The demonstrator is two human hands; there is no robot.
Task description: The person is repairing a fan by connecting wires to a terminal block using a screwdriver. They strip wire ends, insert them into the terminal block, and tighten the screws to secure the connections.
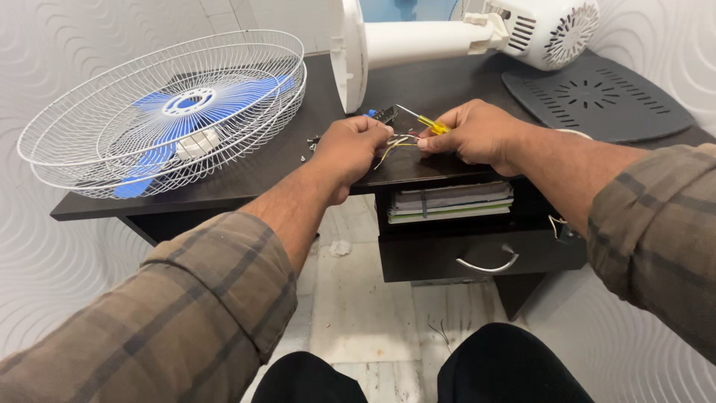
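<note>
Both hands pinch thin wires (394,143): left hand (349,149) closed, right hand (471,133) gripping a yellow screwdriver (431,124) too; fan guard (164,112) lies left, fan base (349,52) just behind.

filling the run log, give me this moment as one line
left hand: pinching thin wires | right hand: holding yellow-handled screwdriver at wires | desk: fan guard with blue blades, white fan body

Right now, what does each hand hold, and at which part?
The right hand holds a yellow-handled screwdriver by its handle. The left hand pinches thin wires near their ends with its fingers; the exact spot is hidden.
</note>
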